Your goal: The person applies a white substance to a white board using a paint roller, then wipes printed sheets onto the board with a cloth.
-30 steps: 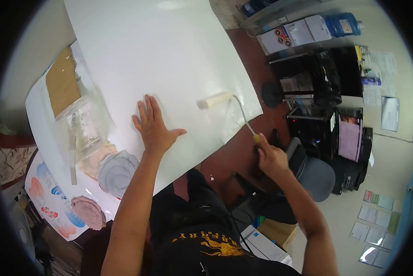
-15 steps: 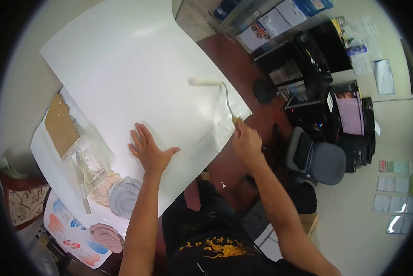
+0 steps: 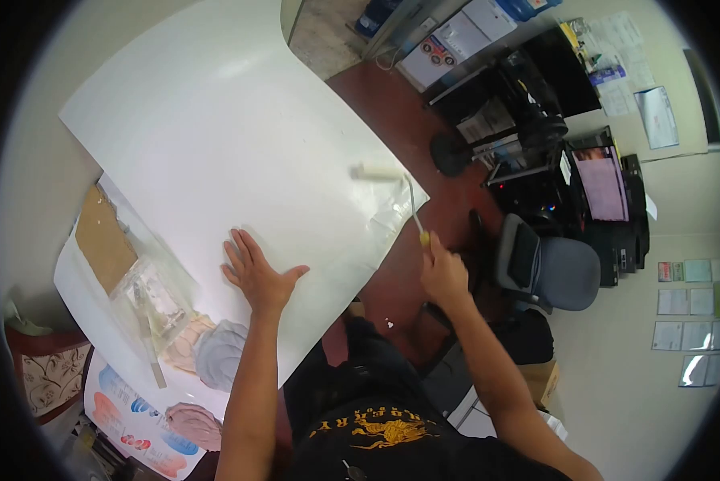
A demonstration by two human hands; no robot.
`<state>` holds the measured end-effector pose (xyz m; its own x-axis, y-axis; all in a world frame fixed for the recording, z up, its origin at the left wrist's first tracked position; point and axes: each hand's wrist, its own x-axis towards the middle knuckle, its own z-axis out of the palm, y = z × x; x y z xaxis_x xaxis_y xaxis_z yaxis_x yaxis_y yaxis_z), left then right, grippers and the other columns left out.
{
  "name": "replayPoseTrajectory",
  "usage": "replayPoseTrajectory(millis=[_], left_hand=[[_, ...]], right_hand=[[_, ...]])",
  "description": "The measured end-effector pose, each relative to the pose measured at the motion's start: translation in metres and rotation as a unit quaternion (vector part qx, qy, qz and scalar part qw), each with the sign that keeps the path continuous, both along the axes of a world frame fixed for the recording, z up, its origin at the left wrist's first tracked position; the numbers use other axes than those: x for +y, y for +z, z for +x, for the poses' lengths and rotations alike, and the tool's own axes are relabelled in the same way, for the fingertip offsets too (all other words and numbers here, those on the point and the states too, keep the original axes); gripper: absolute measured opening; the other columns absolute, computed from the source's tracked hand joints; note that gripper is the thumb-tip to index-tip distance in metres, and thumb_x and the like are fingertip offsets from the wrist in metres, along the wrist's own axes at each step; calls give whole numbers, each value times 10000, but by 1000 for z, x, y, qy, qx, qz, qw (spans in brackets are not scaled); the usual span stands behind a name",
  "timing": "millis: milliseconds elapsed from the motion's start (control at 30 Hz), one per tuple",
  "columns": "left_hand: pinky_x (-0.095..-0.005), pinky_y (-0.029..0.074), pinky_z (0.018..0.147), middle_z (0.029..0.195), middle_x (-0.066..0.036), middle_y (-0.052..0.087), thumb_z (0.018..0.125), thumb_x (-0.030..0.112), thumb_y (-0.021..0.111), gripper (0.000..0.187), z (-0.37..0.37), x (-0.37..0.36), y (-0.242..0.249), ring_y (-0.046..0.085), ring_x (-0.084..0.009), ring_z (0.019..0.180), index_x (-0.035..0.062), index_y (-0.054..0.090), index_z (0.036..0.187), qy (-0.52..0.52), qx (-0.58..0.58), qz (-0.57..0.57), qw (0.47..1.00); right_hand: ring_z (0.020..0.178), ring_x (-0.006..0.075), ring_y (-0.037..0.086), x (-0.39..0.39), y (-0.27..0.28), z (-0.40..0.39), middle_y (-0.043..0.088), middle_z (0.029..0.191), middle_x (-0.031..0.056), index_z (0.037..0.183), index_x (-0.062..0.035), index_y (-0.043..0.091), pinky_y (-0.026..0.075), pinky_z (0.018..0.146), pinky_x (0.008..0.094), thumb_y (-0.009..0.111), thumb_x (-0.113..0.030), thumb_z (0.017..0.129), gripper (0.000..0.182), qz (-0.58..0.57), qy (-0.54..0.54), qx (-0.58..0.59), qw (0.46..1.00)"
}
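A large glossy white sheet (image 3: 192,152) covers the work surface in front of me. My left hand (image 3: 257,272) lies flat on it, fingers spread and thumb pointing right. In my right hand (image 3: 444,276) is the handle of a paint roller (image 3: 382,172), fingers wrapped round the grip. The pale roller sleeve rests over the sheet near its right corner, its wire frame reaching past the edge toward my hand. Wrinkles and a shiny crease (image 3: 388,216) run through the sheet just below the roller.
Left of my left hand lie brown cardboard (image 3: 103,240), a clear plastic bag (image 3: 155,293), a long flat strip (image 3: 150,345) and grey shell-like pieces (image 3: 220,355). A printed poster (image 3: 127,409) lies lower left. An office chair (image 3: 564,264) and a monitor (image 3: 600,188) stand at right.
The roller has moved right and slightly down toward the sheet's corner, with my right hand drawn lower and to the right. My left hand stays flat in nearly the same place.
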<state>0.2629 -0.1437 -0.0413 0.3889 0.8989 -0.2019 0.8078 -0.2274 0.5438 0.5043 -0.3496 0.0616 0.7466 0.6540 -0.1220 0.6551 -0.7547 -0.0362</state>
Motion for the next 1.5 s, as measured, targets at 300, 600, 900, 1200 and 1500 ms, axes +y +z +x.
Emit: replayPoseTrajectory(millis=[300, 600, 900, 1200, 1500], left_hand=[[-650, 47, 1168, 1662, -201, 82, 584, 533, 902, 1405, -1, -1, -2, 61, -418, 1524, 7, 66, 1583, -2, -12, 28, 1000], [-630, 30, 1179, 1667, -183, 79, 638, 651, 816, 1368, 0, -2, 4, 50, -408, 1528, -1, 70, 1582, -2, 15, 27, 1000], [-686, 103, 1145, 1646, -206, 141, 651, 720, 756, 1319, 3, 2, -2, 86, -422, 1519, -47, 177, 1554, -3, 50, 39, 998], [-697, 121, 1129, 1645, -203, 154, 608, 739, 772, 1357, 2, 1, -5, 124, -445, 1505, -52, 193, 1546, 2, 39, 33, 999], [-695, 126, 1130, 1635, -208, 194, 592, 739, 779, 1344, 0, -2, -12, 164, -441, 1498, -60, 242, 1530, 12, 12, 57, 998]], right_hand=[[848, 456, 676, 14, 5, 30, 705, 909, 242, 1400, -86, 532, 541, 771, 535, 645, -195, 882, 541, 20, -30, 33, 999], [669, 397, 666, 24, 46, 75, 669, 745, 188, 1411, -108, 532, 535, 625, 506, 654, -211, 883, 552, 15, 161, 1, 987], [527, 329, 639, 212, 26, 87, 620, 612, 156, 1417, -40, 494, 526, 517, 482, 580, -151, 915, 521, -90, 454, -48, 885], [716, 421, 695, 245, 82, 72, 675, 796, 245, 1429, 3, 405, 565, 674, 525, 586, -85, 864, 599, -257, 408, 27, 876], [721, 411, 689, 381, 41, 50, 674, 807, 228, 1217, 39, 515, 575, 674, 499, 568, -78, 893, 349, -132, 453, -26, 881]])
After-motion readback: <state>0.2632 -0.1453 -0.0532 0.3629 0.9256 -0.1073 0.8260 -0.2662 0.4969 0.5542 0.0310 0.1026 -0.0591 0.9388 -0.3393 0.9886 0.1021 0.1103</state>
